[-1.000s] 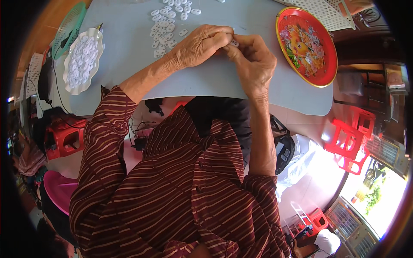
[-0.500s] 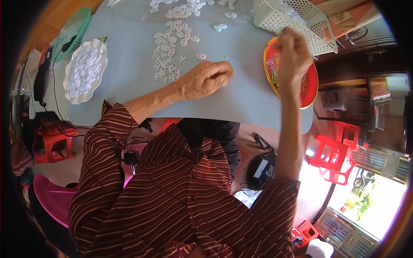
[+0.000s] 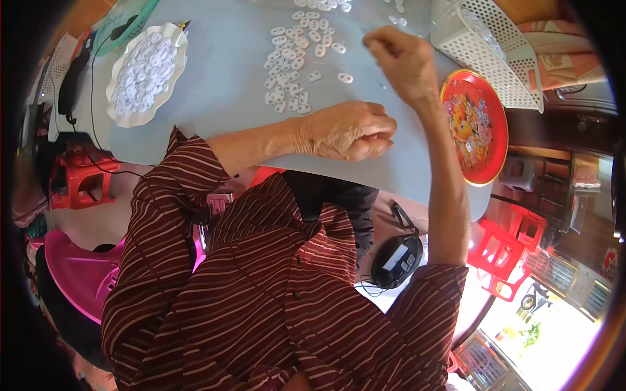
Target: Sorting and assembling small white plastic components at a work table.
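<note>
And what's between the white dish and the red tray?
In the head view: loose white pieces on the table, then the left hand and, nearest the tray, the right hand.

Around the left hand point(image 3: 349, 131), on the table point(image 3: 218, 72), loose pieces point(image 3: 297, 64) lie at eleven o'clock, a basket point(image 3: 473, 62) at two, a tray point(image 3: 497, 127) at three. The right hand point(image 3: 404, 64) is at one. Between nine and ten, a dish point(image 3: 133, 120) holds heaped pieces point(image 3: 145, 75).
</note>
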A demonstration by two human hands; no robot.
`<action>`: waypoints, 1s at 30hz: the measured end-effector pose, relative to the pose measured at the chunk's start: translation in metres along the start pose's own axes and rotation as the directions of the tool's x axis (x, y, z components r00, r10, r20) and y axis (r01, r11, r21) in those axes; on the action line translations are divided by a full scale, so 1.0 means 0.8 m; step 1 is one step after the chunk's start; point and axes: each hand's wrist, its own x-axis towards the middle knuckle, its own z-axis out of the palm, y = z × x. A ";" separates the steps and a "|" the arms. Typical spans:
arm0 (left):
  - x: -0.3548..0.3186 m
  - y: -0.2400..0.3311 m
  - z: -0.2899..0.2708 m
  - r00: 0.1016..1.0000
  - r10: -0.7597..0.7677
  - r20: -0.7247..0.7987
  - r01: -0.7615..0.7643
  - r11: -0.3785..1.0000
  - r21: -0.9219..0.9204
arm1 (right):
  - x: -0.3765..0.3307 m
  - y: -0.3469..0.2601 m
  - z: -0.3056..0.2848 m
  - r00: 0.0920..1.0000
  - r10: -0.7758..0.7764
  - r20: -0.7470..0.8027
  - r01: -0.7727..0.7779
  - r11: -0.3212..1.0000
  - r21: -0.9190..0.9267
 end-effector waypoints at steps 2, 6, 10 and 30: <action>0.001 -0.001 0.002 0.999 0.031 -0.013 -0.031 0.999 0.016 | 0.006 -0.005 0.024 1.000 -0.017 0.023 0.017 1.000 0.013; 0.003 -0.003 0.007 0.998 0.064 -0.014 -0.064 0.998 0.028 | 0.028 0.013 0.048 0.988 -0.154 0.010 0.154 0.987 -0.052; 0.002 -0.004 0.005 0.998 0.061 0.014 -0.062 0.997 0.042 | 0.045 0.017 0.054 0.979 -0.139 0.148 0.160 0.977 -0.139; 0.016 -0.013 -0.032 0.828 -0.550 -0.108 0.235 0.517 -0.823 | -0.078 -0.008 -0.018 0.971 0.224 -0.087 -0.192 0.939 0.285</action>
